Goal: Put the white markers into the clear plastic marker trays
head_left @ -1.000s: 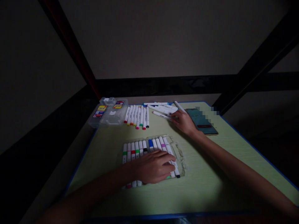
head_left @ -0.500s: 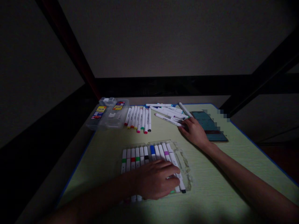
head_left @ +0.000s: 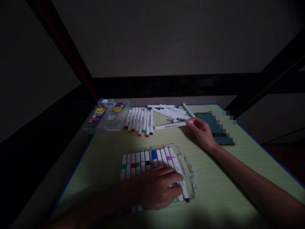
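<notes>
My right hand (head_left: 201, 132) pinches one end of a white marker (head_left: 169, 125), which points left just above the table or touching it; I cannot tell which. Behind it lies a loose pile of white markers (head_left: 173, 112). My left hand (head_left: 162, 187) is curled over a clear marker case (head_left: 188, 165) filled with a row of markers. Its thumb and forefinger close on the rightmost marker (head_left: 176, 162), whose dark lower end sticks out below. The back of this hand and the forearm hide the lower part of the row.
Several markers with coloured ends (head_left: 138, 121) lie side by side at the back. Left of them stands an open clear plastic case (head_left: 111, 122) with labels. A phone-like flat device (head_left: 215, 127) lies beyond my right hand. A blue edge rims the pale table (head_left: 221, 178).
My right hand has lifted and turned the marker from the front of the pile, so it now points almost straight left. The left hand stays on the case; the view has shifted slightly.
</notes>
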`<state>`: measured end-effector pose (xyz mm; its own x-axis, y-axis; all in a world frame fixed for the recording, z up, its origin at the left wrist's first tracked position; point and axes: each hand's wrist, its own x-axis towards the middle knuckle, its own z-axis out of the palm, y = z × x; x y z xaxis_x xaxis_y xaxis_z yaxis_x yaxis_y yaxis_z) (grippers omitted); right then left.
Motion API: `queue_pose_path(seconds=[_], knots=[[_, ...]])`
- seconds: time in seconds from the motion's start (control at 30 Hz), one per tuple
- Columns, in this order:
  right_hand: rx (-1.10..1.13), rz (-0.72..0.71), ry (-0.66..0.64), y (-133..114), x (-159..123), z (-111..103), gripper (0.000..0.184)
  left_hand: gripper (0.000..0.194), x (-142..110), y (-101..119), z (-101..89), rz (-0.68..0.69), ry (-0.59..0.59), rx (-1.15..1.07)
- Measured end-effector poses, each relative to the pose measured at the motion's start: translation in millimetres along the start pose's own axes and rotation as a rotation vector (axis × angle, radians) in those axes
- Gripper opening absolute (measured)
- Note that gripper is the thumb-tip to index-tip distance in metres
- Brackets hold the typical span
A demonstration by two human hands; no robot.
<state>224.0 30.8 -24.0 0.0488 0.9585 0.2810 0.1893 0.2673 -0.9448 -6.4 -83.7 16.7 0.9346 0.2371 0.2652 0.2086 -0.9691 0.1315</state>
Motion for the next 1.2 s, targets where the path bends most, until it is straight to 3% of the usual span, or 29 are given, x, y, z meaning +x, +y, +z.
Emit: queue_pose_path(seconds=[0.27, 0.4, 0.6, 1.0, 1.2], knots=[[0.499, 0.251, -0.066, -10.7, -0.1, 3.5, 0.027, 0.013, -0.5, 0.0, 1.4, 0.025, 0.048, -0.012], [0.585, 0.367, -0.157, -15.4, -4.6, 6.0, 0.026, 0.011, 0.0, 0.7, 1.4, 0.037, 0.104, -0.009], [0.637, 0.432, -0.252, -20.5, -11.0, 13.5, 0.027, 0.014, -0.1, 2.1, 3.4, 0.007, 0.232, -0.01], [0.463, 0.347, -0.462, -24.4, -19.5, 22.7, 0.027, 0.02, -0.8, 2.2, 3.9, -0.029, 0.17, -0.027], [0.351, 0.233, -0.562, -23.7, -21.6, 24.0, 0.027, 0.033, -1.2, 0.2, -0.9, 0.011, 0.053, -0.035]])
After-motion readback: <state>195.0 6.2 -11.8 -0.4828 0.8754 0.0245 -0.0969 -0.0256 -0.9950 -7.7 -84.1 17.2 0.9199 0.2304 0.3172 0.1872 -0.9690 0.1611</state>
